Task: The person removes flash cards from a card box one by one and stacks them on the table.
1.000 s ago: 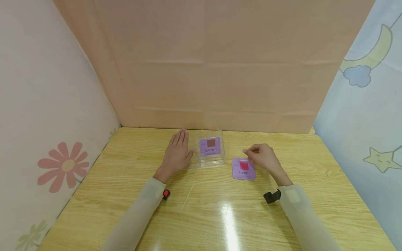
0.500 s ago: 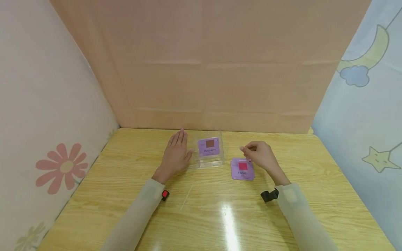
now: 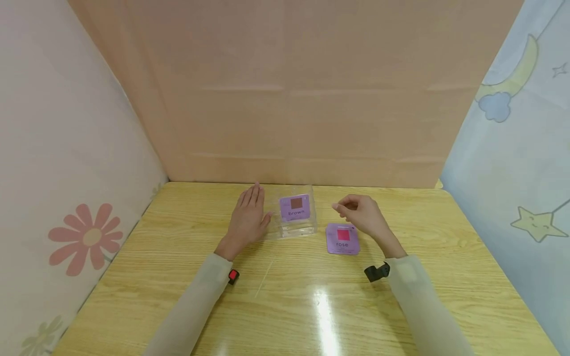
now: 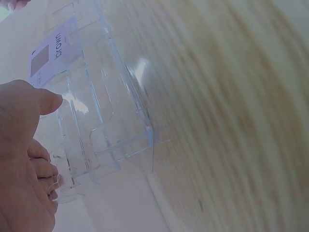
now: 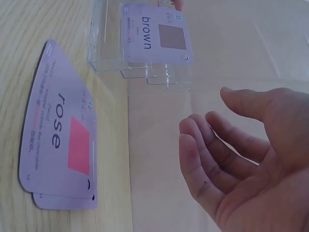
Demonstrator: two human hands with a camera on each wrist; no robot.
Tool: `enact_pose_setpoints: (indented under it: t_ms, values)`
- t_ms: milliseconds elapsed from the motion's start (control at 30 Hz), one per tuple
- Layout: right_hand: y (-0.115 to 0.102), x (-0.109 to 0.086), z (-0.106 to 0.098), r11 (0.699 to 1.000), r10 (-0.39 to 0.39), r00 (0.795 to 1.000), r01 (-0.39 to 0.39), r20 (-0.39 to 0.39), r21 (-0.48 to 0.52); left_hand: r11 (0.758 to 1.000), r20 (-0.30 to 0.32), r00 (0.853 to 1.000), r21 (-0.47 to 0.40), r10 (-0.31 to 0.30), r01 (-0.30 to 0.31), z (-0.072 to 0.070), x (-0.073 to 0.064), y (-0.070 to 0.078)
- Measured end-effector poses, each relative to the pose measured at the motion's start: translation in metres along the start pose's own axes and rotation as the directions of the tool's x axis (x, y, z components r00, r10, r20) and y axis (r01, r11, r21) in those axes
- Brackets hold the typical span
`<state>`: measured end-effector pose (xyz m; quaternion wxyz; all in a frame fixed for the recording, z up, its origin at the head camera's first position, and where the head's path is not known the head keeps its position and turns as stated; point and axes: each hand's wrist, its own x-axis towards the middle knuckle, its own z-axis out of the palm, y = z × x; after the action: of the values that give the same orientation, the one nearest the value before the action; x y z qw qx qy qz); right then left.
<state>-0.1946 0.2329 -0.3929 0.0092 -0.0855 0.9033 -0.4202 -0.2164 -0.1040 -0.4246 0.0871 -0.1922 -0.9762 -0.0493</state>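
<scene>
A clear stepped plastic card holder (image 3: pixel 298 230) stands on the table, with a purple card reading "brown" (image 3: pixel 295 207) leaning in it. My left hand (image 3: pixel 246 219) lies at the holder's left side, fingers straight and thumb towards it; in the left wrist view the fingers (image 4: pixel 44 169) are by its clear edge. Right of the holder, a small stack of purple cards with "rose" (image 3: pixel 342 239) on top lies on the table. Above and behind that stack is my right hand (image 3: pixel 362 215). In the right wrist view its loosely bent fingers (image 5: pixel 190 157) and thumb are apart, holding nothing.
The wooden table (image 3: pixel 178 296) meets a tan backdrop (image 3: pixel 285 99) just behind the holder. Patterned cloth walls stand left (image 3: pixel 26 148) and right (image 3: pixel 512 158). Wrist straps with small devices sit on both sleeves.
My right hand has moved left and slightly up, away from the rose card towards the holder. My left hand and the cards stay in place; the head view shifts slightly.
</scene>
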Motion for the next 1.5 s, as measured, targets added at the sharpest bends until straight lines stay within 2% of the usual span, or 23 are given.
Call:
enact_pose_setpoints:
  t_ms: [267, 667, 867, 1233, 1500]
  values:
    - [-0.008, 0.002, 0.002, 0.999, -0.029, 0.999, 0.027, -0.038, -0.040, 1.000, -0.013, 1.000, -0.014, -0.006, 0.006, 0.001, 0.000, 0.000]
    - [-0.020, 0.004, 0.002, 1.000, -0.029, 0.999, 0.029, -0.031, 0.000, 1.000, -0.033, 0.999, -0.010, 0.010, -0.010, 0.000, 0.000, -0.001]
    - [-0.022, 0.007, 0.005, 0.999, -0.038, 0.999, 0.039, -0.033, 0.027, 1.000, -0.021, 1.000, -0.010, 0.006, -0.006, -0.001, -0.001, 0.000]
    - [-0.031, 0.008, 0.014, 0.998, -0.066, 0.998, 0.066, 0.003, 0.002, 1.000, -0.017, 1.000, 0.015, 0.015, -0.015, 0.002, -0.001, 0.000]
    - [-0.039, 0.013, 0.021, 0.995, -0.103, 0.995, 0.102, -0.018, -0.016, 1.000, -0.019, 1.000, 0.008, 0.011, -0.011, 0.002, -0.001, -0.001]
